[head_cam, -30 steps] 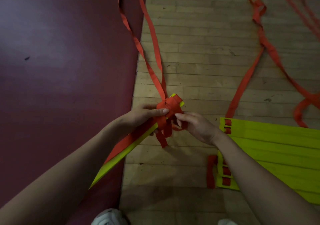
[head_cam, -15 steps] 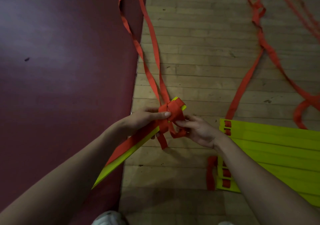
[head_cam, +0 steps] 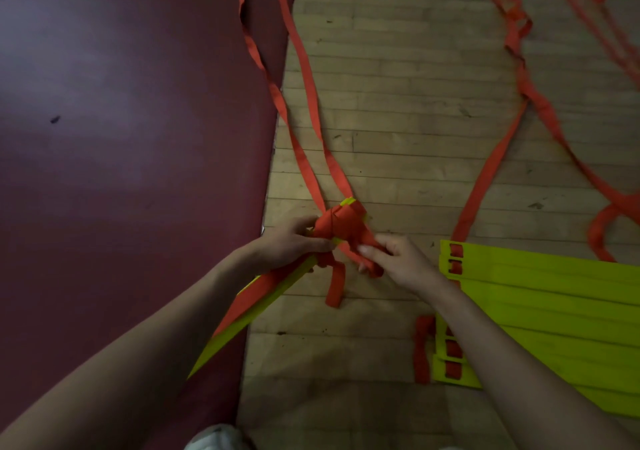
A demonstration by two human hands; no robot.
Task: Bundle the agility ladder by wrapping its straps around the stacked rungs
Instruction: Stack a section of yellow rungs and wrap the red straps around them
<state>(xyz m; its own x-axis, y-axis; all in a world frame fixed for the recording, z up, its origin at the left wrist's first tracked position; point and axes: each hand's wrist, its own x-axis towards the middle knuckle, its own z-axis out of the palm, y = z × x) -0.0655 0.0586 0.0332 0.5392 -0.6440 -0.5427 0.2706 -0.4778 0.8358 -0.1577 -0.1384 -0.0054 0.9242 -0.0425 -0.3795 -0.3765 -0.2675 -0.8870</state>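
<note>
A stack of yellow rungs (head_cam: 242, 325) is held up at a slant above the floor, its far end wound with orange strap (head_cam: 341, 226). My left hand (head_cam: 294, 243) grips that stack just below the wrapped end. My right hand (head_cam: 394, 259) pinches a loop of the same orange strap beside the wrap. A short strap end (head_cam: 336, 286) dangles under the bundle. Two long strap runs (head_cam: 304, 78) trail away from the wrap across the floor.
A dark red mat (head_cam: 121, 137) covers the left half of the floor, wooden boards (head_cam: 408, 103) the right. A second set of yellow rungs (head_cam: 540, 307) lies flat at the right, with more orange straps (head_cam: 519, 78) looping beyond it. A white shoe (head_cam: 214, 439) shows at the bottom edge.
My right hand has pulled its strap loop down and to the right, away from the wrapped end. The strap now lies tighter around the stack's end. My left hand keeps its grip.
</note>
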